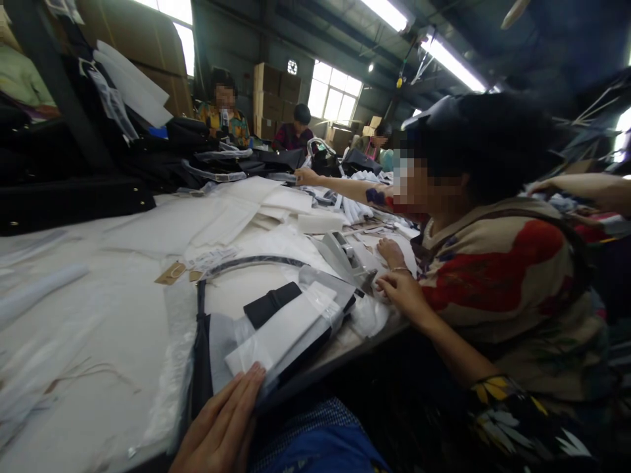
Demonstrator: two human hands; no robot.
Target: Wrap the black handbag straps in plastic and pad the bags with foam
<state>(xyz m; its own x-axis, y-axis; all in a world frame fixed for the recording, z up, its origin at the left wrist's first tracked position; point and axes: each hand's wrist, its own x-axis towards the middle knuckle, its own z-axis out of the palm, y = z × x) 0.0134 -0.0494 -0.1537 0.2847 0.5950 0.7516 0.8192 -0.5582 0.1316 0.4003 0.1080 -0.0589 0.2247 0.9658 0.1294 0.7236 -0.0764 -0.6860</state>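
My left hand (221, 417) lies with fingers stretched out on the near end of a folded white sheet (283, 335). That sheet is strapped with clear tape over a black bag, whose wrapped handle (254, 261) arches away from me. A small black folded piece (271, 304) sits beside the sheet. My right hand (401, 292), in a dark floral sleeve, is at the front end of a grey tape dispenser (345, 256). Its thumb and forefinger are pinched together; what is between them is too small to make out.
A co-worker (507, 282) sits close on my right, one arm stretched over the table. White sheets (231, 210) are piled mid-table, with brown tags (172, 272) nearby. Black bags (73, 203) stand at the left. More people work at the far side.
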